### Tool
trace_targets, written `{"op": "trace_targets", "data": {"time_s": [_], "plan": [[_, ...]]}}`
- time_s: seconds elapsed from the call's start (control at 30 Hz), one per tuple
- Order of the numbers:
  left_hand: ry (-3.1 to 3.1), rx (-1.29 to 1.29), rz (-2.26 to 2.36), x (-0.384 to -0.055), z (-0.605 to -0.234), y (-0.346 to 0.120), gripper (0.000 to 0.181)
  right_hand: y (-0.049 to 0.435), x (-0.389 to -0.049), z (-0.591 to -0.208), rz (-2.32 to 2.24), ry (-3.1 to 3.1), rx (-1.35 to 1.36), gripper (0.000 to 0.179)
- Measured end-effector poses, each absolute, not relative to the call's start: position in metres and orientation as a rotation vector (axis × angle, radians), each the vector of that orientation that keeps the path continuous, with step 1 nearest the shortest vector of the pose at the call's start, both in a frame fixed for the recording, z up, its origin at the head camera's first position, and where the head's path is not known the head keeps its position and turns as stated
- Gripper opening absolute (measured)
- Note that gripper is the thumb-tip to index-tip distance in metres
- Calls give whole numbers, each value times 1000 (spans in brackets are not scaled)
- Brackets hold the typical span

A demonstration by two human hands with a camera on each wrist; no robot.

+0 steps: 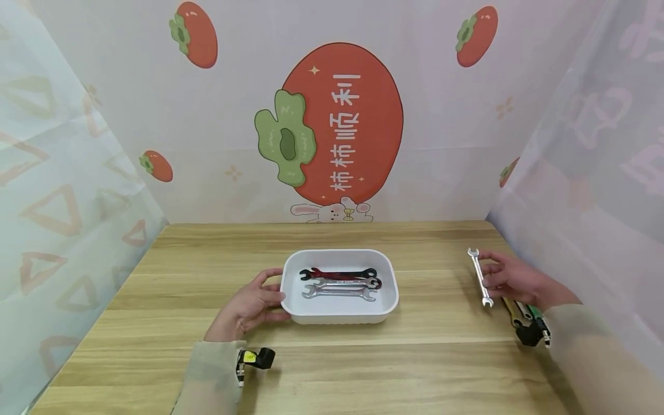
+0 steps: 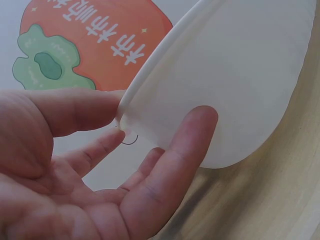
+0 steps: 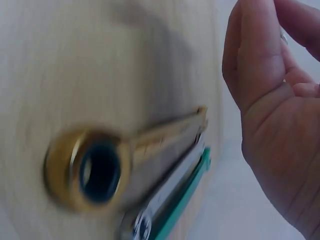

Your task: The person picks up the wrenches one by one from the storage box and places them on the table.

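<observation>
Worktop [image 1: 150, 323]: backdrop [image 1: 441, 144] stands behind far edge, left sheet [image 1: 67, 202] along left edge, right sheet [image 1: 586, 173] along right. Tray [image 1: 339, 319] about midway between left and right edges, long sides parallel to far edge. In tray: several wrenches [image 1: 338, 292] lying left-to-right, the rear ones overlapping. Left hand [image 1: 251, 305] touching tray's left end. Right hand [image 1: 513, 279] well right of tray, near right edge, lone wrench [image 1: 476, 268] in its fingers, running front-to-back. Three loose wrenches [image 3: 70, 170] side by side below that hand, near right edge.
</observation>
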State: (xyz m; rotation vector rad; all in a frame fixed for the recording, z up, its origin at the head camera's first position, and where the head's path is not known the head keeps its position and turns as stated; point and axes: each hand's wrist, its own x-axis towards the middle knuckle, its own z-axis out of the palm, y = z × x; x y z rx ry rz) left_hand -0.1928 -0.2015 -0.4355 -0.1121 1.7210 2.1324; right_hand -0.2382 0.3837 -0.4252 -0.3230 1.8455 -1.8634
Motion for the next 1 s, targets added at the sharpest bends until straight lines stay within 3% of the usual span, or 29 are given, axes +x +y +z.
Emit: {"op": "trace_targets", "data": {"time_s": [0.3,1.0], "plan": [[1709,-128,2132,-193,-435,-200,63,402,-230,-424,-1711,1993,-129,48],[1690,-121,2137,-193,-434,-201,64,398,-233,-439,-1317,2324,109,69]]}}
